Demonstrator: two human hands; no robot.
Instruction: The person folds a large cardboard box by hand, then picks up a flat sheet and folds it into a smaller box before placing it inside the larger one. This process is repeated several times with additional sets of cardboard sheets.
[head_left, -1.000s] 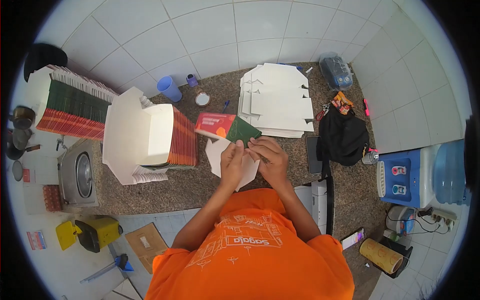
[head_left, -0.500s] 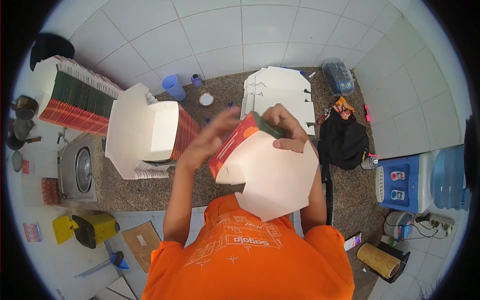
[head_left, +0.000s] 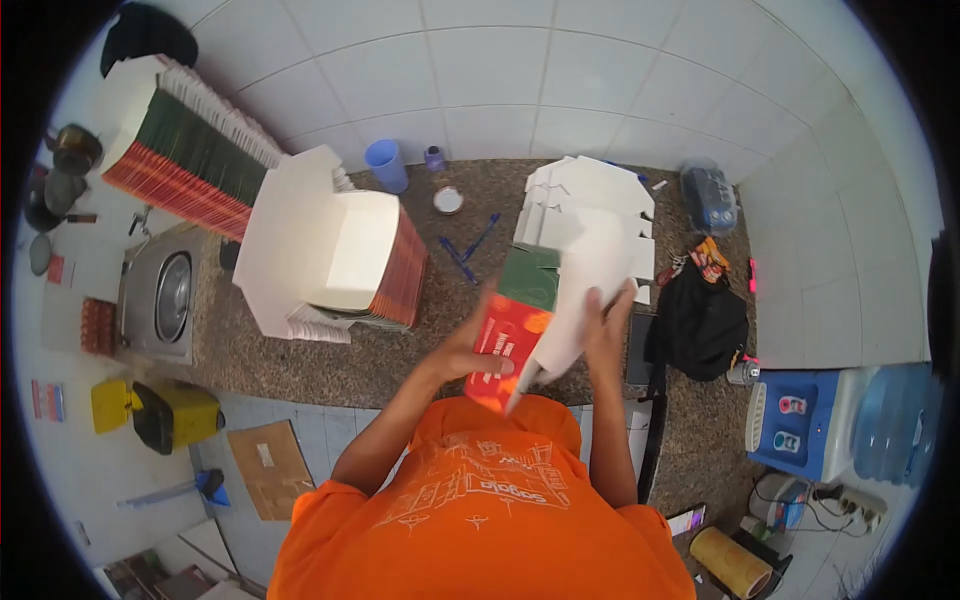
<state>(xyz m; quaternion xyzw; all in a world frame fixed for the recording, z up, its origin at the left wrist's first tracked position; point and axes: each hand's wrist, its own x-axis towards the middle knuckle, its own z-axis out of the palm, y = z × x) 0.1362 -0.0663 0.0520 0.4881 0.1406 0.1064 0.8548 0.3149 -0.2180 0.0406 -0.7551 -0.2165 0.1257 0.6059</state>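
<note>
A red and green printed carton (head_left: 516,318) with a white inside is held up in front of my orange shirt. My left hand (head_left: 468,352) grips its red printed side, thumb across the print. On the other side, my right hand (head_left: 606,322) holds the white part, which is blurred by motion. Behind the carton, flat white carton blanks (head_left: 590,190) lie stacked on the counter. To the left stand nested cartons (head_left: 400,270) with white insides and red outer sides, their open flaps spread out.
Another long row of nested cartons (head_left: 195,150) extends to the upper left. On the granite counter (head_left: 300,375) are a blue cup (head_left: 387,166), a small lid (head_left: 448,200), blue pens (head_left: 470,248) and a black bag (head_left: 700,325). A sink (head_left: 165,300) is at left, a water dispenser (head_left: 800,425) at right.
The carton has turned, so its red and green printed side now shows more. My left hand has gone from loose beside it to gripping it. The view has shifted slightly.
</note>
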